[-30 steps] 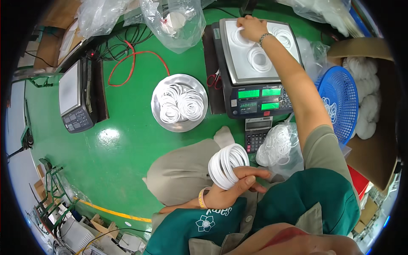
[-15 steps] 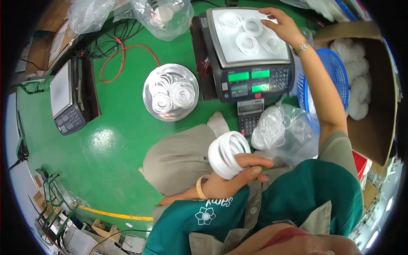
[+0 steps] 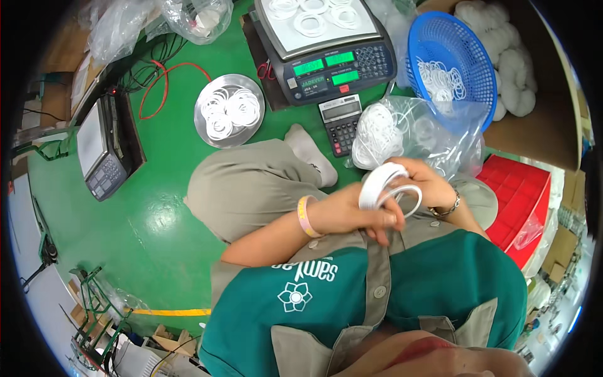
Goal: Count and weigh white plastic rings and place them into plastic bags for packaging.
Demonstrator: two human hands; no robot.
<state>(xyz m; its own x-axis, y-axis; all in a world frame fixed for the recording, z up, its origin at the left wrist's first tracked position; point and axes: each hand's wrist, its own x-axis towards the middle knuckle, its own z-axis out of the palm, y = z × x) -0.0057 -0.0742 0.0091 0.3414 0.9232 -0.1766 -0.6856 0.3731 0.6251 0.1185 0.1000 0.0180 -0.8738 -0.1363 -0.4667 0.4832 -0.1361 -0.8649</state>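
A stack of white rings sits around the fingers of my left hand, which is closed on it in front of my chest. My right hand pinches at the right side of the same stack, where one ring stands tilted away from the others. Part of the right fingers is hidden behind the rings. Beyond the hands, a bag of white rings lies beside a calculator. Further off, several flat piles of white rings rest on the pan of a digital scale.
A metal bowl with white rings stands on the green floor. At right are a blue basket holding loose rings, a cardboard box with white bundles and a red box. A second scale stands at left.
My right hand has come back from the scale pan to the ring stack in my left hand. One ring now stands apart from the stack. The view has shifted.
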